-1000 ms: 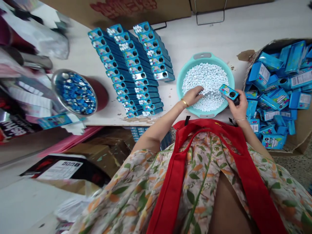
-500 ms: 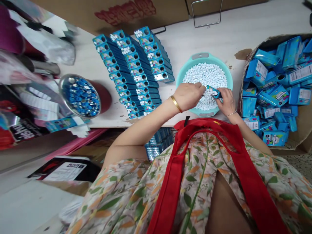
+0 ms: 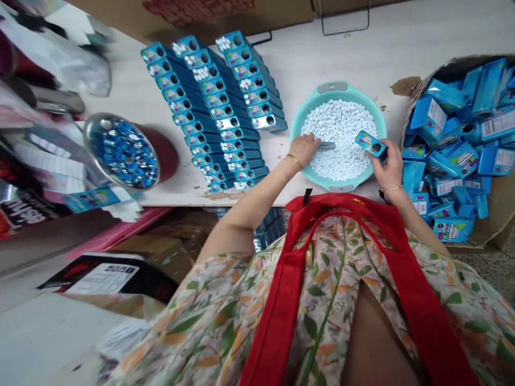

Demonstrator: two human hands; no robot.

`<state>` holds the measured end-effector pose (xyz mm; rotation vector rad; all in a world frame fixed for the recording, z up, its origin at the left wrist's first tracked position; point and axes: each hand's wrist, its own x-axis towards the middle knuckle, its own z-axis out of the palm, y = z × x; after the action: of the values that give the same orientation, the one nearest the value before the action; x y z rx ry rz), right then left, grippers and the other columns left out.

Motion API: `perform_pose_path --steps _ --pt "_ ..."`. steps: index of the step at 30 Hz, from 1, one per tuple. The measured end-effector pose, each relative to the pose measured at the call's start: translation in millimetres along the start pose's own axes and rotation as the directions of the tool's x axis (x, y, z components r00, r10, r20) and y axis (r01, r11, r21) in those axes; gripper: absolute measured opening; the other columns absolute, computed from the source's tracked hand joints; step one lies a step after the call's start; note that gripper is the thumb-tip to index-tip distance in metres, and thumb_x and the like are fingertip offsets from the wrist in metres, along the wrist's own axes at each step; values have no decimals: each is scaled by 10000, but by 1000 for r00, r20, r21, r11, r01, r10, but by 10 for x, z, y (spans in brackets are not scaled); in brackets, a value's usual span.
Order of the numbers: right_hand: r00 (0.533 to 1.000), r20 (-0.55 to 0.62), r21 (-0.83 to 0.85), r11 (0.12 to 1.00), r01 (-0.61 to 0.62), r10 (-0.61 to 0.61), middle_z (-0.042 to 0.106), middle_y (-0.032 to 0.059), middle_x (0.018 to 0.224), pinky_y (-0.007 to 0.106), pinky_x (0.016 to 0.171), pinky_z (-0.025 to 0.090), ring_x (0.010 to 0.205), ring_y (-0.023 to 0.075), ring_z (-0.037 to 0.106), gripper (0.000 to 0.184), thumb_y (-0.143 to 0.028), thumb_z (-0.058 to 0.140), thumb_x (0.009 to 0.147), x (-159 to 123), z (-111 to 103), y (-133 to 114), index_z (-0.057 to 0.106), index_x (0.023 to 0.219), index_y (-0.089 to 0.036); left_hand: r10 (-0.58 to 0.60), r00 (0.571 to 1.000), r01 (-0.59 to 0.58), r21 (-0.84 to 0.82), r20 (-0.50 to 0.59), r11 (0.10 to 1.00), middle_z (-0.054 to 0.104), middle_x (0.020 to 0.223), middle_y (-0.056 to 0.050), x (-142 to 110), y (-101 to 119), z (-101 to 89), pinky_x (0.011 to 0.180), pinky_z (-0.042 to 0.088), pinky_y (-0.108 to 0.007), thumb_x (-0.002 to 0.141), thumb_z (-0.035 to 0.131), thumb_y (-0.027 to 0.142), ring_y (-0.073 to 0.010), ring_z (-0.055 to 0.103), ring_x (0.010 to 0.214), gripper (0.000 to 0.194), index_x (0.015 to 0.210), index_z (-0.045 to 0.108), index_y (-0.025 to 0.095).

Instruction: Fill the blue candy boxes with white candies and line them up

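Observation:
A turquoise bowl [image 3: 296, 119] filled with small white candies [image 3: 340, 115] stands on the table in front of me. My left hand [image 3: 304, 150] is closed at the bowl's left side, gripping a short grey, metal-looking tool [image 3: 325, 145] whose far end lies among the candies; its exact kind is unclear. Over the bowl's right side, my right hand [image 3: 388, 163] grips a small blue candy box [image 3: 369, 143] between thumb and fingers. That box is tilted, with a dark round hole in its face toward my hand.
Rows of upright blue boxes [image 3: 219, 99] stand left of the bowl, some with white candies on top. Further left is a metal pot [image 3: 167, 161] of blue and silver pieces. At right, a cardboard carton [image 3: 499, 228] holds many blue boxes. A large carton [image 3: 277, 16] lines the back.
My left hand has moved left, away from the box and down to the candies. The box has turned and shifted right in my right hand; candies heaped on its face are gone.

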<state>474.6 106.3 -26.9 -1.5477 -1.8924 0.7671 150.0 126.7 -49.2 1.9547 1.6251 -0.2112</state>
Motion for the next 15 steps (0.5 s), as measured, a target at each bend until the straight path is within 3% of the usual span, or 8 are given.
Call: perform_pose_path --steps 4,8,11,15 --pt "999 -39 21 999 -32 33 736 147 1308 683 1200 573 1285 383 713 696 -849 607 985 66 -71 -3 658 1374 -274 105 988 -92 -116 112 989 707 1404 -223 235 385 393 1135 510 -484 1059 517 179 -367 670 1320 358 1359 711 157" --pt "997 -40 76 995 -58 61 731 147 1328 693 1217 563 1296 377 714 688 -825 657 972 98 -67 41 650 1383 -273 198 976 -165 -292 88 942 708 1467 -199 279 601 524 1204 480 -428 1070 496 187 -321 653 1377 400 1425 677 154" --pt "998 -41 79 996 -52 55 723 149 1346 685 1220 561 1314 378 708 674 -798 658 986 101 -47 102 640 1405 -270 249 968 -217 -381 36 899 727 1436 -182 125 451 434 1176 503 -400 1078 532 259 -297 679 1321 368 1402 681 166" --pt "1000 -16 20 1000 -14 15 706 157 1354 665 1207 560 1342 386 680 667 -773 604 1025 93 -2 142 623 1445 -254 338 936 -349 -347 -93 871 756 1279 -178 -233 184 10 1075 545 -411 1093 537 325 -300 710 1196 362 1370 689 148"
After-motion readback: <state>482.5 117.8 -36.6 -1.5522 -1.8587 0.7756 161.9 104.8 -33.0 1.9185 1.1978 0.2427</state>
